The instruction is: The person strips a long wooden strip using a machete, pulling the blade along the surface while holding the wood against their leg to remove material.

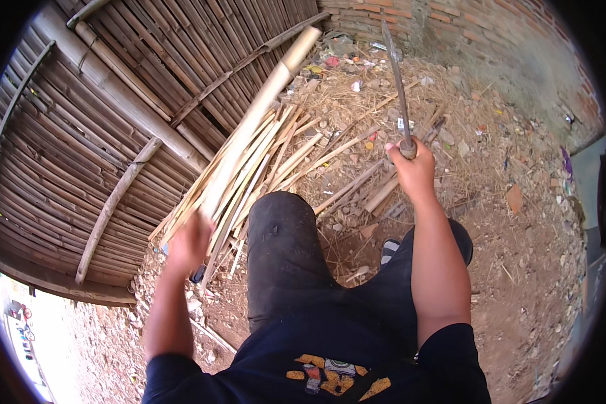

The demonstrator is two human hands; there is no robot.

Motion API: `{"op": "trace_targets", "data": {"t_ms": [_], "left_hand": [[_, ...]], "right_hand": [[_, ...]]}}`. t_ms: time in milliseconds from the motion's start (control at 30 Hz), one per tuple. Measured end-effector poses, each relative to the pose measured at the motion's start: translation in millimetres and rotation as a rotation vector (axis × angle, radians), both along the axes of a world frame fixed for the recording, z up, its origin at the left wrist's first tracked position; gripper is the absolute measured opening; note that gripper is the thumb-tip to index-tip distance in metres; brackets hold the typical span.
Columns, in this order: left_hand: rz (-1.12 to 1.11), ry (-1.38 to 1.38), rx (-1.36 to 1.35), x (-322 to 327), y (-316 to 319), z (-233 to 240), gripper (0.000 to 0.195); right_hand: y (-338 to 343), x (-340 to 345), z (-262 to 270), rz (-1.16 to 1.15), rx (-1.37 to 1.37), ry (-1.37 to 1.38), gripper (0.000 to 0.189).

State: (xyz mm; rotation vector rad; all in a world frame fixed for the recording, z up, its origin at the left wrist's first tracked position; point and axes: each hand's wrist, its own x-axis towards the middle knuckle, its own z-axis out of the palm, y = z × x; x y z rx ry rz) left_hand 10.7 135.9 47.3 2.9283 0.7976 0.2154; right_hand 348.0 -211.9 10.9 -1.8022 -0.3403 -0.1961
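Observation:
My left hand (pixel 189 245) is closed around the near end of a pale split bamboo length (pixel 255 118), and both are blurred. The bamboo slants away to the upper right, above a heap of bamboo strips (pixel 252 171). In my right hand (pixel 416 166) is the handle of a machete (pixel 396 76), its long narrow blade pointing away from me. The blade is apart from the bamboo. My bent left knee (pixel 282 222) is beside the strips.
A slatted bamboo wall (pixel 131 116) rises on the left, with thick poles across it. A brick wall (pixel 464 30) stands at the far side. Litter, straw and stones cover the dirt ground (pixel 510 283). Short wood pieces (pixel 366 189) lie between my knees and the machete.

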Motion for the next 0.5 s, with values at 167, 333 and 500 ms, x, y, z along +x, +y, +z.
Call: {"op": "trace_targets", "data": {"t_ms": [167, 333, 500], "left_hand": [[0.255, 0.120, 0.356, 79, 123, 66, 0.096], [0.161, -0.091, 0.008, 106, 126, 33, 0.068], [0.192, -0.174, -0.185, 45, 110, -128, 0.048]], "right_hand": [[6, -3, -1, 0.081, 0.031, 0.114, 0.026], [11, -12, 3, 0.087, 0.165, 0.110, 0.025], [15, -13, 10, 0.102, 0.247, 0.123, 0.021]]}}
